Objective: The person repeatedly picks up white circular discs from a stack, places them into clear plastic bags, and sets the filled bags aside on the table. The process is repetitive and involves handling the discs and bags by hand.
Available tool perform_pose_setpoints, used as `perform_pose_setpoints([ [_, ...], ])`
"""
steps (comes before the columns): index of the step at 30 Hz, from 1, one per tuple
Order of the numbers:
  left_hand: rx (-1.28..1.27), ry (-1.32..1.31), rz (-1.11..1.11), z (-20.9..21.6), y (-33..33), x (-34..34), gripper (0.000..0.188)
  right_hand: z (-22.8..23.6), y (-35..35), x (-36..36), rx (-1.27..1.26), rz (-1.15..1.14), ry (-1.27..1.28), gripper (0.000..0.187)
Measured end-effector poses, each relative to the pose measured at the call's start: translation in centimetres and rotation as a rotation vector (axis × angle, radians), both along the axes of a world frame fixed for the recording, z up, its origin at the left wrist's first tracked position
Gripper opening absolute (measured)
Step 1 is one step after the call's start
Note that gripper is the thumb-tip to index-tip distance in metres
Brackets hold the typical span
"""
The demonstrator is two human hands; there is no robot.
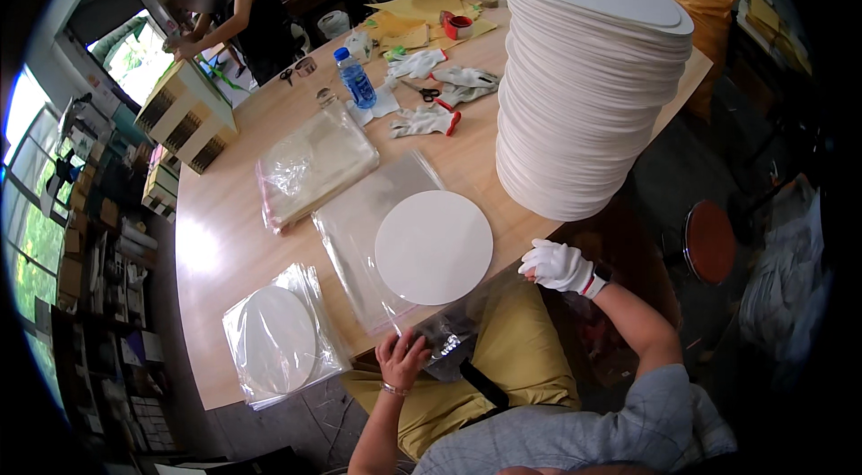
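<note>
A flat white round disc lies at the table's near edge, over a stack of clear plastic bags. Loose clear film of a plastic bag hangs past the edge between my hands, above my lap. My bare left hand has its fingers bent on the film's left side, just below the disc. My right hand, in a white glove, is closed at the film's right end, its fingertips partly hidden. Whether the disc sits inside this bag or on it, I cannot tell.
A tall stack of white discs stands at the right. Bagged discs lie at the left corner, a packet of bags farther back. Beyond are a blue bottle, gloves and scissors. Another person works by boxes.
</note>
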State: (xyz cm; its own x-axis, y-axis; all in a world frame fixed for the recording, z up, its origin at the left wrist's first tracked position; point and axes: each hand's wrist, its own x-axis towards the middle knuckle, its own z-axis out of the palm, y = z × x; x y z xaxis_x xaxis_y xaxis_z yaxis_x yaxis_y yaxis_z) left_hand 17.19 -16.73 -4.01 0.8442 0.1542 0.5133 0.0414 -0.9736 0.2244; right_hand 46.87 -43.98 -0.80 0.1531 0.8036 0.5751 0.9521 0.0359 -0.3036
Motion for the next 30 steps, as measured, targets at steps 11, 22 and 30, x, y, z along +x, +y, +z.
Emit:
perform_pose_setpoints([
  [11,-0.171,0.019,-0.306,2.1,2.2,1.5,0.014,2.4,1.1,1.9,-0.264,0.047,-0.043,0.023],
  [22,-0.365,0.019,-0.219,1.7,2.3,1.9,0.004,0.6,0.4,1.7,-0.128,-0.074,0.186,0.009],
  [30,-0.606,0.051,0.158,-1.0,3.2,2.2,0.01,0.7,3.6,1.7,-0.248,-0.409,0.51,0.01],
])
